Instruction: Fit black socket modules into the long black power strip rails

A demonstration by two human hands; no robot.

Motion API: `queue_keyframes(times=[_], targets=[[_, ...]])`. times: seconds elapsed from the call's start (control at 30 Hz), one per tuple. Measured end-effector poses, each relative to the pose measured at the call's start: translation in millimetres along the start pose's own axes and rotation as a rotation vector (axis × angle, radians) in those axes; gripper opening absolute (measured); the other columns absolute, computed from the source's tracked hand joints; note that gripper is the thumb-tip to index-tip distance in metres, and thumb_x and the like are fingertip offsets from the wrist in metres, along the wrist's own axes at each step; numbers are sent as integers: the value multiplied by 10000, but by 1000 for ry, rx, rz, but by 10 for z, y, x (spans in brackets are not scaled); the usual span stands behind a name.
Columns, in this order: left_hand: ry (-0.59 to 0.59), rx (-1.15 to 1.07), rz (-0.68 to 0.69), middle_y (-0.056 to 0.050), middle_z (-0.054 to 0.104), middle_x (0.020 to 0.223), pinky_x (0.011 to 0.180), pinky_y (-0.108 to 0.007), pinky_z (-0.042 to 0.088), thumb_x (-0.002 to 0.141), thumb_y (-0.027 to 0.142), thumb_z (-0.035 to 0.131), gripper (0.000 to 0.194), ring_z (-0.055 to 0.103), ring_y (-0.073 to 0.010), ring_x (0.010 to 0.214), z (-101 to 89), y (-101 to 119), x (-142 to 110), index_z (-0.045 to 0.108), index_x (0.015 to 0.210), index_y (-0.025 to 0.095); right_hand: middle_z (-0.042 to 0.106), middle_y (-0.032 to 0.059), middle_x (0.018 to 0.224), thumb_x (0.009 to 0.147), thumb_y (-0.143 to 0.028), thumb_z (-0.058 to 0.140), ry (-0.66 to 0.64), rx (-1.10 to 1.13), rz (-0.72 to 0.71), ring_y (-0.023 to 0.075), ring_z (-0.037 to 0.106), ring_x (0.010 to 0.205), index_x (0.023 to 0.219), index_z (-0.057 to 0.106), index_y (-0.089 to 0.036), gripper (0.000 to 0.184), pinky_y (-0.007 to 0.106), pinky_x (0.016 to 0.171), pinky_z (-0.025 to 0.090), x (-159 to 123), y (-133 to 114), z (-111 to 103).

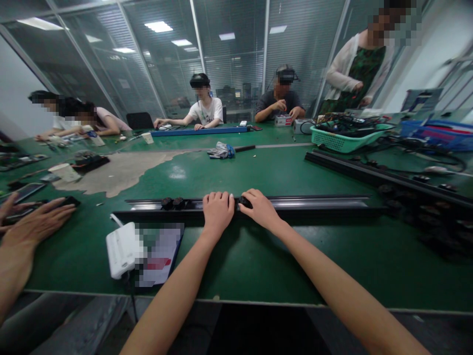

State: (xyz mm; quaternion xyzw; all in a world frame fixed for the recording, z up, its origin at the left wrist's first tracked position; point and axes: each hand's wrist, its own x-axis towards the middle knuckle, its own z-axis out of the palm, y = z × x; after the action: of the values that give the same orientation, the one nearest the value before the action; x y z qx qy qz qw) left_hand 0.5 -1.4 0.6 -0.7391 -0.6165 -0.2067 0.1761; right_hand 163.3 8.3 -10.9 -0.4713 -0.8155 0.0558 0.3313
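A long black rail [318,212] with a shiny inner channel lies crosswise on the green table in front of me. My left hand [218,212] is closed over the rail near its middle, fingers curled across the far edge. Just right of it, my right hand [260,211] pinches a small black part [244,201] at the channel; my fingers cover some of it. Two similar black knob-like parts [173,203] sit in the channel to the left of my hands.
A white device [121,250] with a cable and a booklet [162,256] lie near left. Another person's hand [37,222] is at far left. A second black rail [369,175] and loose black parts [439,217] lie right, before a green basket [338,142]. Other people sit across.
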Motion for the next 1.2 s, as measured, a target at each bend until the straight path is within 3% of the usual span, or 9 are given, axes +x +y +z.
queue_keyframes(times=[0.23, 0.53, 1.2], targets=[[3, 4, 10, -106, 687, 973, 888, -422, 330, 999, 338, 334, 347, 547, -274, 989, 4, -8, -1, 641, 907, 203, 556, 119, 1090, 884, -410, 581, 66, -128, 32, 244, 461, 1033, 1075, 680, -194, 304, 359, 909, 388, -33, -22, -19], [6, 42, 20, -99, 687, 964, 865, -419, 340, 1000, 329, 329, 343, 549, -276, 970, 15, -11, 2, 637, 914, 205, 655, 94, 1056, 926, -433, 496, -45, -238, 102, 265, 468, 1049, 1139, 638, -219, 334, 406, 871, 274, -22, -85, -15], [-12, 1, 1, -116, 688, 986, 906, -438, 334, 994, 302, 322, 341, 547, -286, 1002, 2, -4, -2, 644, 931, 210, 654, 116, 1005, 907, -372, 486, -45, -245, 104, 264, 498, 984, 1046, 625, -176, 277, 376, 824, 299, -3, -78, -23]])
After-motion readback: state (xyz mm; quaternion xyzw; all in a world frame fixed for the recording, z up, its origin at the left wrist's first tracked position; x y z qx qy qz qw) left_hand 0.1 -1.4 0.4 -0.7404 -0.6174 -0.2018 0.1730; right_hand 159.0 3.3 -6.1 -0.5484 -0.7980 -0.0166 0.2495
